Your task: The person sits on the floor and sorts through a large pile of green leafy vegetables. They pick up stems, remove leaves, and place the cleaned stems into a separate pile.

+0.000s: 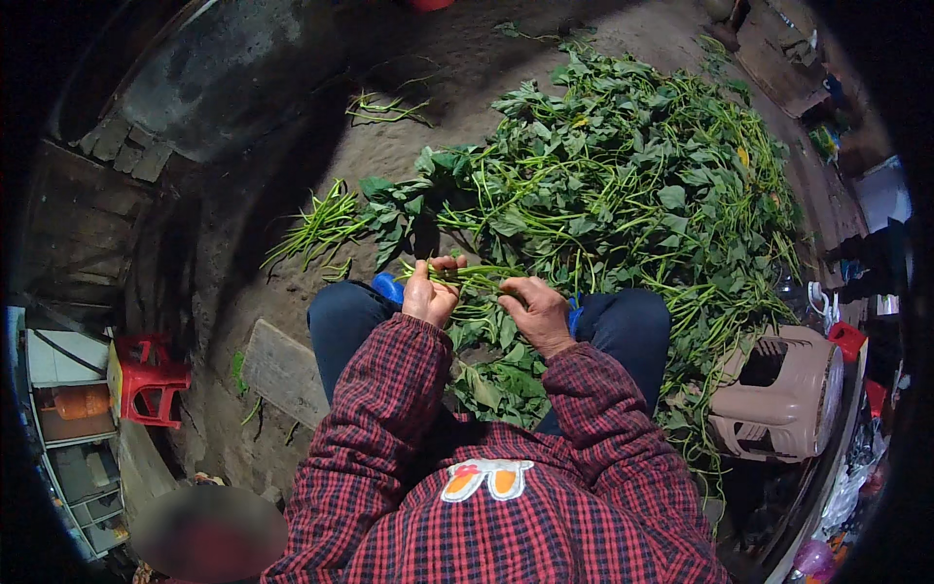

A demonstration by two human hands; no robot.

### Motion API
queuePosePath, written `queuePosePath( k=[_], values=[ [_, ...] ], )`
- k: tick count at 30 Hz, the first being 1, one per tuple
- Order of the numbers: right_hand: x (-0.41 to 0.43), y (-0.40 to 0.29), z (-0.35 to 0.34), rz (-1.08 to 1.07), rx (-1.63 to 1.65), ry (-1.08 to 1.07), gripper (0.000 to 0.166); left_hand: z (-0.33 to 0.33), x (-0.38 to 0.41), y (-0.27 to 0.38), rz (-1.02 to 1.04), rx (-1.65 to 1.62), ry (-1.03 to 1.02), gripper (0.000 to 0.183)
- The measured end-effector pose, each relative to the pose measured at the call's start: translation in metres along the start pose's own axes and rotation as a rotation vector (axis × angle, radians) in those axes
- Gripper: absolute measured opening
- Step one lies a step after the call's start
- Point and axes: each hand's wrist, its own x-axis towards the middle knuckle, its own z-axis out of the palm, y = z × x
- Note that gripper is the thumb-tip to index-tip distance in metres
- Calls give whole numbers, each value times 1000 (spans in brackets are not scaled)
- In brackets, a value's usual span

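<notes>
Between my knees, my left hand (435,290) holds several green leaf stalks (478,274), which run to the right towards my other hand. My right hand (536,310) has its thumb and forefinger around the right end of these stalks. A large heap of leafy green vines (620,175) lies on the floor in front and to the right. To the left of the heap is a bunch of leafless stalks (321,223). Cut leaves (507,387) lie between my legs.
A grey board (286,371) lies on the earthen floor at my left. Farther left are a red plastic stool (152,379) and a white shelf unit (80,438). A beige plastic stool (777,394) lies on its side at my right. A few loose stalks (387,109) lie ahead.
</notes>
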Motion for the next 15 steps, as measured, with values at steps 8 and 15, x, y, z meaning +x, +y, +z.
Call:
queuePosePath(
  k=[8,15],
  values=[
    [-5,-1,2,-43,-104,-105,8,8,-3,3,36,-49,24,33],
    [-10,8,5,-60,-54,-172,8,5,-1,3,20,-38,-21,35]
  ],
)
